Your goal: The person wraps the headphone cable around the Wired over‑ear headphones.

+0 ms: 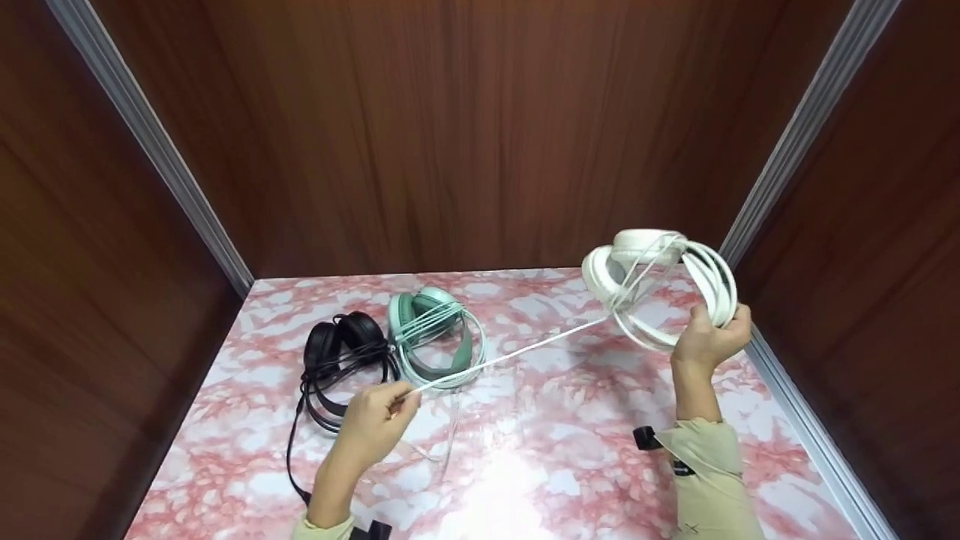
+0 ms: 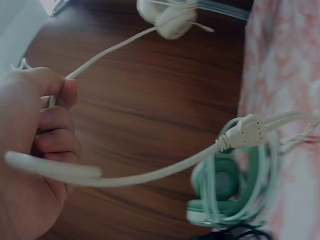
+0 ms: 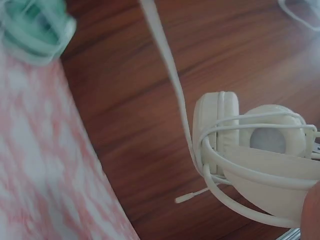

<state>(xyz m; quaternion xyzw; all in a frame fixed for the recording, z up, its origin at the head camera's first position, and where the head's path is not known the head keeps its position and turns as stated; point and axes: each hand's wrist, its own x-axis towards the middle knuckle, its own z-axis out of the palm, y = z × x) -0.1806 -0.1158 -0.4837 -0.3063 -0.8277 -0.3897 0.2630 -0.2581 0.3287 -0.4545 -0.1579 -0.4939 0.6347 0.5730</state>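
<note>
White headphones [image 1: 646,244] are held up above the table's right side. My right hand [image 1: 709,341] grips them by the headband, along with loops of cable wound around it. A small microphone boom [image 3: 185,198] sticks out by one ear cup. From the headphones a white cable [image 1: 517,352] stretches taut to my left hand [image 1: 371,424], which pinches it between thumb and curled fingers. Past that hand, in the left wrist view, the cable hangs in a curve to a moulded white splitter [image 2: 247,131]; two thinner leads leave it, and their ends are out of sight there.
Mint-green headphones [image 1: 465,349], bundled in their own cable, lie on the pink-and-white marbled table [image 1: 570,420]. Black headphones [image 1: 364,332] lie beside them on the left, with a black cable [image 1: 291,446] trailing toward the front. Brown wood-grain panels [image 1: 480,135] enclose the back and sides.
</note>
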